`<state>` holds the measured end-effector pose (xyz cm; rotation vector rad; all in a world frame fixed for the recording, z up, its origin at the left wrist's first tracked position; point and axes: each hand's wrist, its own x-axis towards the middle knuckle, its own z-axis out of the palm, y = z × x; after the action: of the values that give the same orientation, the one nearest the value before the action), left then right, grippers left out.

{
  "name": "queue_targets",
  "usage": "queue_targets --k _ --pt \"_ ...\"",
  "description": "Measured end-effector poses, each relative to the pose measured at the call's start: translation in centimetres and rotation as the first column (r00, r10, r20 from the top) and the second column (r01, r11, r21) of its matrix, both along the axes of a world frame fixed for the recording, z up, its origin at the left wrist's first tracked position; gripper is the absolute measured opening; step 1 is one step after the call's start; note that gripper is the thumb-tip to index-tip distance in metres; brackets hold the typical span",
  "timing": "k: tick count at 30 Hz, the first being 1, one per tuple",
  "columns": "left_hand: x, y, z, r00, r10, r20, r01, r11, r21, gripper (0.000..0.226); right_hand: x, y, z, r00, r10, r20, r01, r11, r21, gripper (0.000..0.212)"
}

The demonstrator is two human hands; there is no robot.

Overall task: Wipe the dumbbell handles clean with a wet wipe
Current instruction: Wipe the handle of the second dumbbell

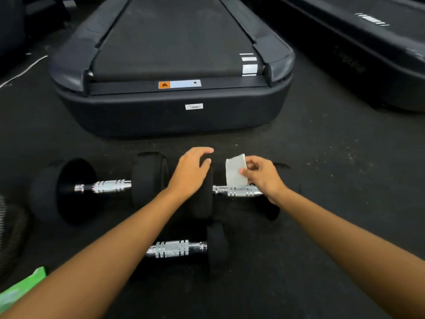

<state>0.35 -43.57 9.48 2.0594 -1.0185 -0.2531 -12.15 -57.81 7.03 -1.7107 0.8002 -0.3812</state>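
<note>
Three black dumbbells with chrome handles lie on the dark floor. My left hand point(192, 171) rests on the left weight point(205, 199) of the right dumbbell. My right hand point(262, 174) pinches a folded white wet wipe point(235, 172) upright, its lower edge touching that dumbbell's chrome handle point(239, 191). The right weight is mostly hidden behind my right wrist. A second dumbbell with its handle point(108, 186) bare lies to the left. A third dumbbell's handle point(174, 248) shows near me, partly under my left forearm.
A black treadmill point(174, 104) stands just beyond the dumbbells, and another machine point(368, 54) lies at the far right. A green wipe packet point(20, 291) sits at the bottom left. A white cable point(23, 71) runs along the floor at the far left.
</note>
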Motion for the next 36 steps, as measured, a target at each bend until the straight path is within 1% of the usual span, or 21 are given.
queue_targets --k 2,4,5,7,8,10,11,12,14,16,18,20,22,25,27,28,29,30,34,36 --pt "-0.5 -0.6 -1.3 0.989 -0.069 0.131 0.052 0.990 0.130 0.036 0.1 0.6 -1.3 0.998 0.020 -0.052 -0.023 0.998 -0.054 0.038" --pt "-0.9 -0.8 -2.5 0.971 -0.111 0.213 0.051 0.963 0.265 0.041 0.6 1.6 -2.1 0.995 0.056 -0.081 -0.064 0.993 -0.100 0.045" --pt "-1.0 -0.8 -3.0 0.969 -0.114 0.217 0.045 0.953 0.301 0.042 0.9 2.1 -2.3 0.993 0.069 -0.096 -0.082 0.986 -0.142 0.045" --pt "-1.4 -0.6 -3.6 0.977 -0.089 0.191 0.030 0.956 0.293 0.043 1.3 2.9 -2.8 0.985 0.083 -0.150 -0.124 0.948 -0.292 0.038" --pt "-1.5 -0.5 -3.8 0.979 -0.079 0.189 0.025 0.963 0.269 0.043 1.4 3.2 -3.0 0.976 0.082 -0.200 -0.158 0.900 -0.405 0.034" --pt "-1.6 -0.4 -3.9 0.976 -0.069 0.208 0.020 0.973 0.230 0.042 1.3 3.5 -3.4 0.957 0.045 -0.287 -0.225 0.741 -0.633 0.028" --pt "-1.6 -0.4 -4.0 0.975 -0.066 0.213 0.020 0.977 0.214 0.042 1.3 3.5 -3.8 0.952 0.023 -0.305 -0.241 0.670 -0.702 0.026" --pt "-1.5 -0.4 -4.0 0.976 -0.063 0.208 0.020 0.979 0.203 0.041 1.1 3.5 -4.2 0.950 0.004 -0.312 -0.244 0.630 -0.737 0.025" --pt "-1.5 -0.3 -3.9 0.979 -0.063 0.193 0.024 0.980 0.197 0.041 0.8 3.5 -4.9 0.956 -0.022 -0.294 -0.217 0.621 -0.753 0.023" --pt "-1.6 -0.3 -4.1 0.977 -0.062 0.202 0.022 0.981 0.195 0.041 0.3 3.6 -5.4 0.965 0.000 -0.263 -0.205 0.626 -0.753 0.020" --pt "-1.6 -0.3 -4.3 0.974 -0.056 0.219 0.014 0.982 0.187 0.041 0.2 3.6 -5.5 0.964 0.073 -0.255 -0.247 0.602 -0.759 0.020" --pt "-1.4 -0.4 -4.4 0.972 -0.050 0.228 0.007 0.983 0.185 0.040 0.5 3.3 -5.4 0.942 0.160 -0.294 -0.331 0.566 -0.755 0.020" --pt "-1.4 -0.4 -4.5 0.972 -0.054 0.231 0.009 0.982 0.190 0.040 1.0 2.8 -5.0 0.892 0.234 -0.386 -0.449 0.547 -0.707 0.027" --pt "-1.3 -0.4 -4.3 0.972 -0.058 0.228 0.013 0.981 0.193 0.040 1.9 1.7 -4.3 0.786 0.342 -0.514 -0.606 0.590 -0.534 0.036" --pt "-1.3 -0.4 -4.3 0.969 -0.064 0.238 0.016 0.980 0.198 0.040 2.4 1.1 -3.9 0.703 0.376 -0.604 -0.684 0.589 -0.430 0.040" --pt "-1.3 -0.4 -4.3 0.968 -0.066 0.242 0.017 0.980 0.199 0.040 2.6 1.0 -3.9 0.673 0.384 -0.632 -0.710 0.576 -0.405 0.041" --pt "-1.3 -0.4 -4.4 0.967 -0.067 0.245 0.018 0.980 0.198 0.040 2.7 1.1 -3.9 0.663 0.384 -0.643 -0.721 0.559 -0.410 0.043" --pt "-1.3 -0.4 -4.4 0.967 -0.066 0.246 0.017 0.980 0.197 0.040 2.6 1.3 -3.9 0.674 0.371 -0.638 -0.716 0.540 -0.442 0.043" --pt "-1.4 -0.5 -4.4 0.967 -0.058 0.249 0.009 0.981 0.193 0.040 0.8 1.9 -4.4 0.804 0.308 -0.508 -0.591 0.511 -0.625 0.042" --pt "-1.4 -0.5 -4.5 0.965 -0.053 0.255 0.004 0.982 0.190 0.040 0.4 1.6 -4.5 0.818 0.308 -0.486 -0.573 0.502 -0.647 0.040"
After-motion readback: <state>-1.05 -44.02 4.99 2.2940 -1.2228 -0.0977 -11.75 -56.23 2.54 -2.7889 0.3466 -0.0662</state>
